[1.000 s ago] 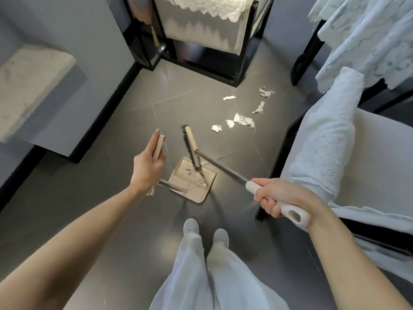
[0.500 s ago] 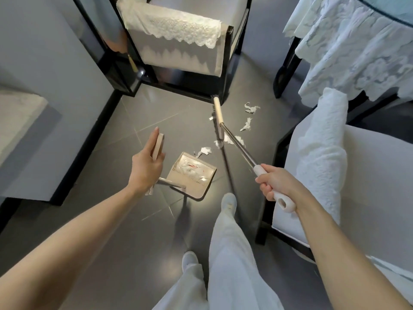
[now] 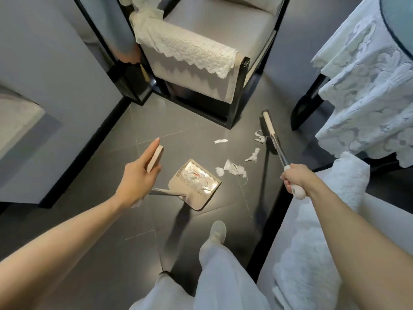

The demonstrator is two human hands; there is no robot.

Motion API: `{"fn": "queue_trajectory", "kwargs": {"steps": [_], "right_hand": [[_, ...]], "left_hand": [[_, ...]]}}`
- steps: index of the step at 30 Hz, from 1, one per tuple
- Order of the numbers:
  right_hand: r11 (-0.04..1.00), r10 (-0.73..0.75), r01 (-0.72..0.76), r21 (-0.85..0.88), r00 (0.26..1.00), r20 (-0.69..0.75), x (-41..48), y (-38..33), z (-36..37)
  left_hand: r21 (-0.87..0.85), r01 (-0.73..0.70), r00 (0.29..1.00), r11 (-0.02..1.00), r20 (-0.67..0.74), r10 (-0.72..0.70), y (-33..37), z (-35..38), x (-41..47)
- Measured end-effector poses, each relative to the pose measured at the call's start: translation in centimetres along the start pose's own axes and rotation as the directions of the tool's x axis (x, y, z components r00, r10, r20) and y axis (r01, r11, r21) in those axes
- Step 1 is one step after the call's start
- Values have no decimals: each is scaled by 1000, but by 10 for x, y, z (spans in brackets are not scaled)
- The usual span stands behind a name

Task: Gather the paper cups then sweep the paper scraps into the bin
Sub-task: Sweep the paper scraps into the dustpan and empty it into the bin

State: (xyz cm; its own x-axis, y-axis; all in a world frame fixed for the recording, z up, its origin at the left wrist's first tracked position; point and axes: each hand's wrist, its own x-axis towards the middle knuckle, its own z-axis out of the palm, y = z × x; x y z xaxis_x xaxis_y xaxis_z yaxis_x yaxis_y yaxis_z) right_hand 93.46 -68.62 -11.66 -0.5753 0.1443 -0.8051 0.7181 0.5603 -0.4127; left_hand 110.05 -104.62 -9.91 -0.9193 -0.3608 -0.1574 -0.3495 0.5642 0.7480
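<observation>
Your left hand (image 3: 136,179) clasps the upright handle of the dustpan (image 3: 194,201); your right hand (image 3: 295,179) grips the broom (image 3: 269,127). Paper scraps (image 3: 233,168) lie on the floor (image 3: 125,222) between pan and broom, some already inside the pan.

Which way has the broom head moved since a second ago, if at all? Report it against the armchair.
Yes. The broom head has swung from the dustpan out past the paper scraps, to the floor near a corner of the armchair.
</observation>
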Motion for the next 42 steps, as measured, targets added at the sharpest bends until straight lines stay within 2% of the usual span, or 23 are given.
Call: {"fn": "queue_trajectory", "kwargs": {"steps": [4,6,8,14,21,27,32,36,39,42], "right_hand": [[996,82,-86,27,988,129,25,-12,-1],[992,125,-122,-29,977,173,24,-11,9],[989,143,-131,-66,965,220,12,-6,26],[985,147,-170,36,922,358,-48,21,67],[970,72,-127,207,965,253,-116,55,98],[972,64,-93,215,988,139,-126,70,114],[962,130,-178,205,965,227,-115,75,148],[976,123,-168,136,949,289,-125,73,179],[931,132,-240,274,924,358,-129,61,177],[913,116,-239,330,929,351,-128,44,159]], "left_hand": [[22,-11,1000,1000,24,11,-2,-6,1],[32,-3,1000,999,25,3,-5,-12,0],[17,21,999,1000,30,-21,-9,-19,-3],[-42,56,995,998,84,-52,-29,-37,-24],[-54,24,996,998,83,-19,-55,-53,-42],[-47,12,995,999,98,-8,-64,-58,-55],[-49,31,996,998,85,-27,-67,-58,-56],[-40,41,995,998,90,-37,-66,-57,-48],[-21,38,995,999,96,-36,-65,-60,-47],[-18,32,996,999,88,-31,-64,-63,-50]]}}
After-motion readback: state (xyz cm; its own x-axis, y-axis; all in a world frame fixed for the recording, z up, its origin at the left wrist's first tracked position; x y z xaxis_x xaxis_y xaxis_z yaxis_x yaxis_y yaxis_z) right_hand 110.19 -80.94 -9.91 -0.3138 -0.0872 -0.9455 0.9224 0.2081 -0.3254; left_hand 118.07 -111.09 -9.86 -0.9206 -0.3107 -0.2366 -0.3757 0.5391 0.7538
